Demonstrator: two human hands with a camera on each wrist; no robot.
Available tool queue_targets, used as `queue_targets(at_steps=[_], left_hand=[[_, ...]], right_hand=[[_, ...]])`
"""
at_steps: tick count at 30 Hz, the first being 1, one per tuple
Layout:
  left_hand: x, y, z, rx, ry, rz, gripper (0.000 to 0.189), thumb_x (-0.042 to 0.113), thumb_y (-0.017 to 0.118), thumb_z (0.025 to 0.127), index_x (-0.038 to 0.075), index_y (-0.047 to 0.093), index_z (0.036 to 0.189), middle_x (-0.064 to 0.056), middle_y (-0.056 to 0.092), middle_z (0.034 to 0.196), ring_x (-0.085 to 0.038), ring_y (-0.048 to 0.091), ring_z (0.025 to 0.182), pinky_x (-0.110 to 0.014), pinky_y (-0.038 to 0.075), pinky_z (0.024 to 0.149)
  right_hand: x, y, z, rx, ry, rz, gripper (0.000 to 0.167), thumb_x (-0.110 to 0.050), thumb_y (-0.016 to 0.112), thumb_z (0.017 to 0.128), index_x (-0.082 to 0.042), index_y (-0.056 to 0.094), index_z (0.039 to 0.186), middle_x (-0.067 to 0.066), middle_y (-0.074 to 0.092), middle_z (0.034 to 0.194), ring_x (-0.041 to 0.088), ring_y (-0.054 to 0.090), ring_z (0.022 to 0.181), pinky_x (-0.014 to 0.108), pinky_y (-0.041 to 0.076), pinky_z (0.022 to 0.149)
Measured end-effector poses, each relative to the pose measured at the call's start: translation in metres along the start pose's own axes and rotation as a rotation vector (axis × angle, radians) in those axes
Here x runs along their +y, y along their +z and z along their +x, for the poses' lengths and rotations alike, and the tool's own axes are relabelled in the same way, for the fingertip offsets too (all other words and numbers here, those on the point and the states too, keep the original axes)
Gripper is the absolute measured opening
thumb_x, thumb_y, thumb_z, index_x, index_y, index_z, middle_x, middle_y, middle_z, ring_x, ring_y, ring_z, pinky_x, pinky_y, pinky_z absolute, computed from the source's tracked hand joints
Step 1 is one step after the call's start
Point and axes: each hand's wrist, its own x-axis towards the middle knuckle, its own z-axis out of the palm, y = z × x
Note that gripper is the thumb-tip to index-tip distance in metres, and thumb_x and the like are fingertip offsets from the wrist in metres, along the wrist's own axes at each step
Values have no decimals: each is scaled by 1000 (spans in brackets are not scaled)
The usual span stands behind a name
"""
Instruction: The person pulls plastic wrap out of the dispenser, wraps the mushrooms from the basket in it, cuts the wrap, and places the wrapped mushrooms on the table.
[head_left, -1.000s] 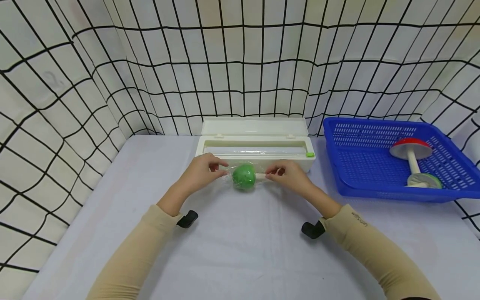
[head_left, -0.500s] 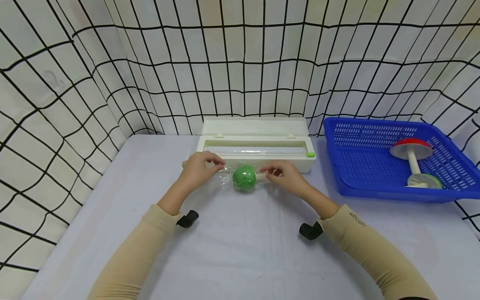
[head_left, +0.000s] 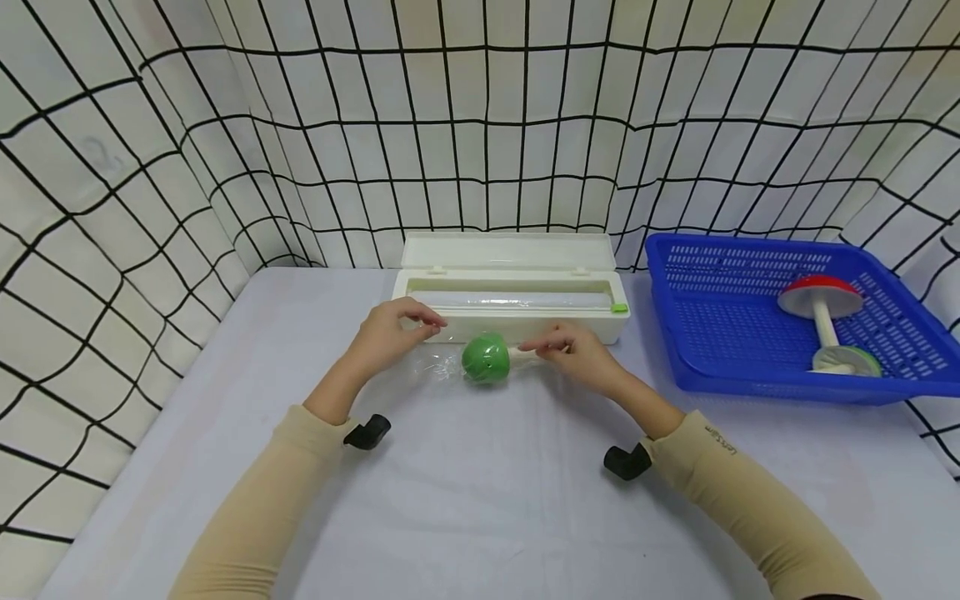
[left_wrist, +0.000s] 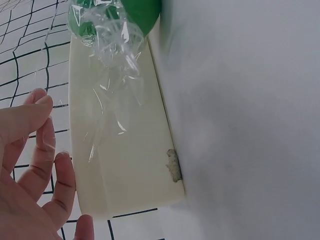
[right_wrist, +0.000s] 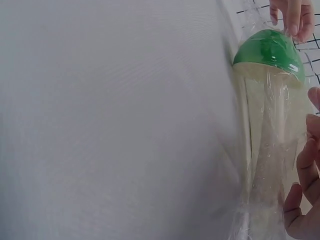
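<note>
A toy mushroom with a green cap [head_left: 486, 359] and a pale stem [right_wrist: 272, 95] lies on its side, wrapped in clear cling film [right_wrist: 270, 155]. My left hand [head_left: 386, 333] is left of the cap, thumb and index fingertip pinching a film edge, and loose crinkled film [left_wrist: 115, 55] trails from the cap. My right hand [head_left: 573, 354] is at the stem end, index finger reaching along the stem and thumb close below, pinching the film there. Right behind the mushroom stands a white cling film dispenser [head_left: 510, 325], lid up and roll showing.
On the right stands a blue plastic basket [head_left: 720, 333] holding a red-capped toy mushroom [head_left: 823, 300] and a green-edged one [head_left: 851, 361]. A green slider [head_left: 619, 308] sits at the dispenser's right end. Black wire mesh [head_left: 487, 150] encloses the white-covered table [head_left: 480, 500].
My left hand has drawn slightly up and left from the cap. My right fingertips have shifted left along the stem. The mushroom stays nearly in place.
</note>
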Motion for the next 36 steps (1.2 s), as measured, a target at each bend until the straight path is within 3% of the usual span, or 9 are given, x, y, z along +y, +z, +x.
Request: queue_targets(at_steps=[7,13,16,21,25,30,36], left_hand=[[0,-6,-1,-77,22,6,13,11,70,95,11,78,106,-6,70,117,-32,56,124,-59,38,106],[0,-8,1,-134,91,68,13,6,72,91,16,80,94,3,74,103,-26,61,117,-70,26,98],[0,-8,0,-130,106,96,16,4,73,89,17,81,91,7,75,96,-25,62,113,-67,24,95],[2,-1,-3,-93,103,185,16,4,78,88,20,81,87,8,73,92,-27,51,114,-65,20,96],[4,7,-6,-93,133,271,19,5,80,87,23,81,88,10,72,92,-23,49,105,-59,22,94],[7,13,-7,-145,181,374,16,10,78,89,25,82,91,9,74,101,-24,53,103,-57,28,90],[9,16,-5,-236,122,356,16,31,71,96,22,82,102,7,76,106,-23,63,108,-52,31,86]], right_hand=[[-3,1,-3,-90,35,26,22,6,69,91,0,78,110,9,67,91,17,52,79,25,43,65],[-1,4,-1,-146,7,-39,21,5,72,90,-2,79,108,7,70,87,14,53,77,26,44,66],[-2,4,-1,-155,16,-73,23,5,72,90,-3,79,110,4,71,88,13,53,77,26,45,66],[-4,3,-1,-164,31,-84,30,8,69,89,-3,78,115,5,72,93,13,58,83,27,49,70],[-4,4,0,-169,39,-88,32,10,68,88,-2,77,117,8,74,97,16,63,90,30,52,76],[-4,4,2,-185,47,-97,30,8,68,91,-2,76,119,11,75,110,19,67,97,32,54,82],[-4,4,2,-202,49,-92,29,4,70,92,0,74,121,12,75,111,22,69,101,35,56,88]])
